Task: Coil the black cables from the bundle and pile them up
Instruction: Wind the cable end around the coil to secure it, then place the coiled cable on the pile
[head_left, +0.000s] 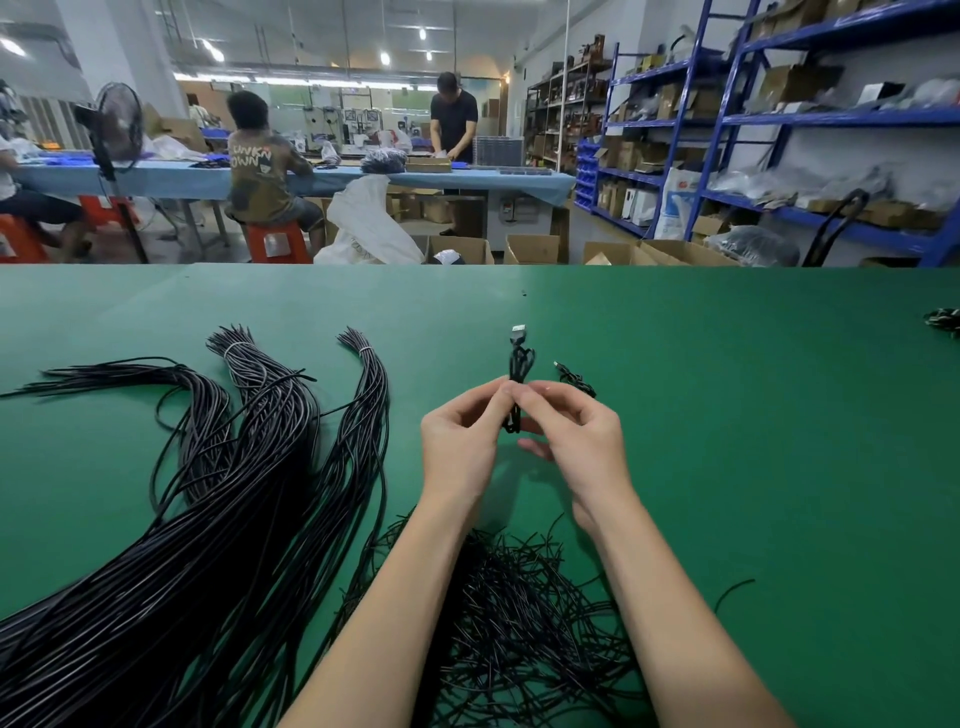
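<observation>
- The left hand (460, 441) and the right hand (576, 441) met above the green table (727, 415), fingertips curled in, both pinching one small coiled cable (519, 374) upright between them.
- The coil's silver plug (518, 329) pointed up and away from the person; its loose tail (574, 380) stuck out behind the right hand's fingers.
- Three tied bundles of long black cables (249, 467) fanned across the table to the left of the hands.
- A loose tangle of thin black ties (519, 623) lay under the forearms.
- At the table's far right edge sat a small dark pile (943, 319), too cropped to identify.
</observation>
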